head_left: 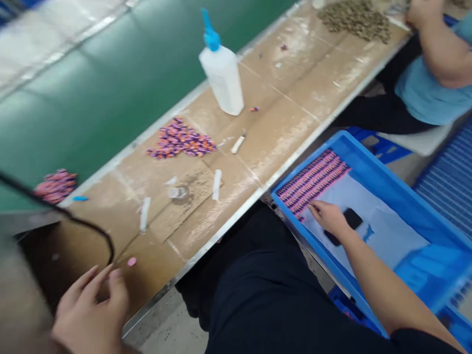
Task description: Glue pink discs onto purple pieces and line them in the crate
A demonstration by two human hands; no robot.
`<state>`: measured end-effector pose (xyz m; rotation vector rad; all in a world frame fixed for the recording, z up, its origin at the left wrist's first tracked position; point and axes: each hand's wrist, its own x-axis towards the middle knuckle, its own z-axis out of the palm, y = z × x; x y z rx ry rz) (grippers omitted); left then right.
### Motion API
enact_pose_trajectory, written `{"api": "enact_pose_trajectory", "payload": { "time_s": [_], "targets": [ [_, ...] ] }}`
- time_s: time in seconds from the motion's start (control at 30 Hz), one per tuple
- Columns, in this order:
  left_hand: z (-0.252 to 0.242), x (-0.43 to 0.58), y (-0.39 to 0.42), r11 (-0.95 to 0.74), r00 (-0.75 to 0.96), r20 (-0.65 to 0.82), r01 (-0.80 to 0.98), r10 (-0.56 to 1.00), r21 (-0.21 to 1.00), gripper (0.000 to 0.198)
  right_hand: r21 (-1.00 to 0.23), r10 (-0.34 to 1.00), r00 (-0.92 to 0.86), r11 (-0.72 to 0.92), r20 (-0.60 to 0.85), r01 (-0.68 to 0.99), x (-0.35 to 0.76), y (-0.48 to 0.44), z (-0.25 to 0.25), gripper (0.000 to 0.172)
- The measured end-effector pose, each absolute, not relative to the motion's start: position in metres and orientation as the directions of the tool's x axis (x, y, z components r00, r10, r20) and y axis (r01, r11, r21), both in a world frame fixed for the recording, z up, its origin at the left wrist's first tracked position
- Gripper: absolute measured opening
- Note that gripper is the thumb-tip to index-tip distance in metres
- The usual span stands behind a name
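Observation:
My right hand reaches into a blue plastic tray. Its fingertips are pinched together at the edge of several rows of small pink, purple and orange pieces. Whatever they pinch is too small to make out. Under that hand, a black phone-like slab lies on white sheeting. At the lower left, my left hand is over the bench with its fingers bent but apart. Its fingertips are close to the end of a black cable and a pink disc; whether they touch the cable is unclear.
On the brown bench stand a white bottle with blue nozzle and a small clear cup on cardboard. A pile of pink-purple pieces lies behind. A green belt runs alongside. Another person sits at right.

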<state>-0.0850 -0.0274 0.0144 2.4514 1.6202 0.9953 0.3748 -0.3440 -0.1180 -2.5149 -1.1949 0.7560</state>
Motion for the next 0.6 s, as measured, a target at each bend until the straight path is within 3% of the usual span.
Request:
{"api": "enact_pose_trajectory", "payload": {
  "time_s": [0.1,0.17,0.23,0.37,0.5,0.6],
  "targets": [
    [-0.003,-0.11,-0.037,-0.471,0.316,0.573,0.87,0.757,0.143,0.019,-0.513,0.82,0.554,-0.417,0.145,0.75,0.378,-0.316,-0.095,0.03],
    [-0.013,-0.118,-0.047,-0.462,0.323,0.54,0.875,0.777,0.142,0.025,-0.55,0.79,0.51,-0.273,0.34,0.79,0.372,-0.282,-0.077,0.029],
    [-0.023,-0.12,-0.058,-0.436,0.301,0.501,0.882,0.811,0.177,0.028,-0.588,0.78,0.441,-0.118,0.444,0.801,0.357,-0.236,-0.052,0.025],
    [-0.042,-0.119,-0.076,-0.381,0.232,0.464,0.888,0.855,0.258,0.035,-0.603,0.846,0.126,0.257,0.518,0.755,0.305,-0.119,0.0,0.023],
    [-0.053,-0.113,-0.087,-0.325,0.149,0.499,0.901,0.854,0.287,0.04,-0.588,0.895,-0.202,0.418,0.398,0.692,0.238,0.032,0.021,0.025],
    [-0.057,-0.111,-0.089,-0.283,0.105,0.495,0.911,0.863,0.301,0.046,-0.5,0.843,-0.378,0.532,0.382,0.683,0.179,0.139,0.018,0.041]
  ]
}}
